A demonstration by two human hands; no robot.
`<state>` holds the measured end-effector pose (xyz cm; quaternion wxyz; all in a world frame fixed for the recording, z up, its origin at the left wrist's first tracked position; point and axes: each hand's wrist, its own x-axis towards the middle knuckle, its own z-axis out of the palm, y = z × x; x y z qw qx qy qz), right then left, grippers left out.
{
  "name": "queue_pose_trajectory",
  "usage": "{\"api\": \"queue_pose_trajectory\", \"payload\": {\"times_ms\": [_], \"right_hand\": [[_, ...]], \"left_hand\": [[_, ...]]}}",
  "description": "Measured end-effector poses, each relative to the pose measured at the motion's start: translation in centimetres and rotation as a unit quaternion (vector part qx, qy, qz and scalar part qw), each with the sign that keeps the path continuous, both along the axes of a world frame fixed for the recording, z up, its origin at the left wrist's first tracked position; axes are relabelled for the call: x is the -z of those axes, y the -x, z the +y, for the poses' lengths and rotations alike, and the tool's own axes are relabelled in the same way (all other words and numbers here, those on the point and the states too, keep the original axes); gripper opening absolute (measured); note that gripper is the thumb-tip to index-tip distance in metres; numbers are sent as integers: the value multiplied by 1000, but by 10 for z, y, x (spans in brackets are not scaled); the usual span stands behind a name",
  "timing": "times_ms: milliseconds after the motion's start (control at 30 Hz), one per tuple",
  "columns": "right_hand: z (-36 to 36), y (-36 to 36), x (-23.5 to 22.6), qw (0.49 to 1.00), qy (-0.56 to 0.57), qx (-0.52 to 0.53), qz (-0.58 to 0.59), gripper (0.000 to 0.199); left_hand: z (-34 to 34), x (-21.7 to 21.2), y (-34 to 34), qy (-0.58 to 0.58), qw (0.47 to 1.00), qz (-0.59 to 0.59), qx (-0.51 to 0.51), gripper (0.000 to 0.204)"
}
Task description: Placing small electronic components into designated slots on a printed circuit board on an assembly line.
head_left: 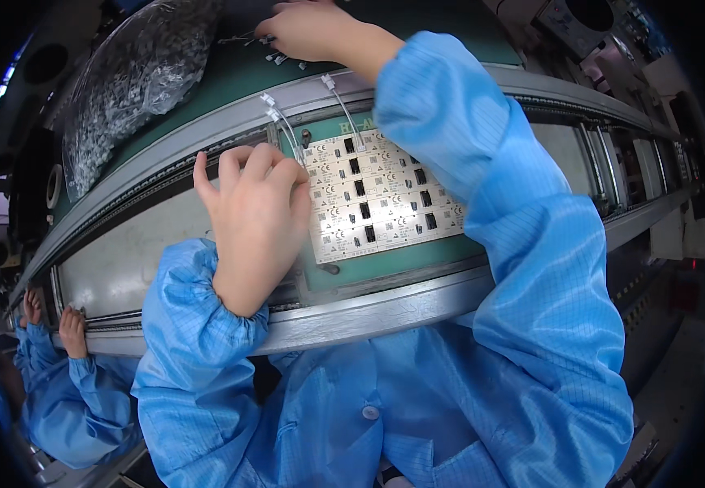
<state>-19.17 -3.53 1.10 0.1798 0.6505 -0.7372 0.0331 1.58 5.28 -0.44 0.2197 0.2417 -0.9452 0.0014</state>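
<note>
Left hand (256,213) rests knuckles-up on the conveyor line, fingers curled loosely and bunched at the left edge of the white rectangular circuit panel with rows of small black components (381,195); fingertips sit against the panel's upper-left corner, right where the thin white wire leads with small white plug connectors (281,120) come down; cannot tell whether the fingers actually pinch a wire or only press on the panel.

Panel lies tilted in frame on a green carrier plate (385,267), between the two grey metal conveyor rails (385,307); a second white lead with plug (338,96) runs from the panel's top edge up over the far rail.

Right hand (313,28) is stretched forward across the line to the dark green shelf surface (230,77) beyond the far rail; fingers drawn together and pointing down-left, at a small scatter of loose white-and-dark connector parts (275,50); looks like a pinch, but what is between the fingertips is too small to tell.

Both forearms in light blue cleanroom smock sleeves (515,244) with elastic cuffs.

Large clear plastic bag full of small grey parts (137,77) lies on the shelf, left of the right hand, well apart from it.

Another person's two hands (63,325), also blue-sleeved, rest on the near rail at far left.
</note>
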Motion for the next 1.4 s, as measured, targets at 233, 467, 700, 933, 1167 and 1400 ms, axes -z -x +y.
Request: {"api": "queue_pose_trajectory", "payload": {"times_ms": [233, 467, 700, 933, 1167, 1400], "right_hand": [[-28, 46, 22, 987, 31, -140, -71, 22], [-21, 63, -4, 947, 159, -142, -241, 18], [2, 71, -37, 903, 249, -156, -313, 22], [52, 101, -53, 902, 243, -144, -326, 22], [98, 93, -55, 896, 243, -153, -339, 23], [150, 102, -45, 874, 254, -146, -388, 21]], "left_hand": [[-2, -8, 1, -31, 999, -8, 10, 3], [-3, -10, 1, -42, 999, -18, 25, 4], [1, -8, -4, 6, 1000, -20, 5, 4], [-4, -7, 5, -62, 998, -3, -9, 5], [-9, -2, 0, -84, 996, -17, -32, 9], [-24, -18, -2, -134, 988, -70, 3, 20]]}}
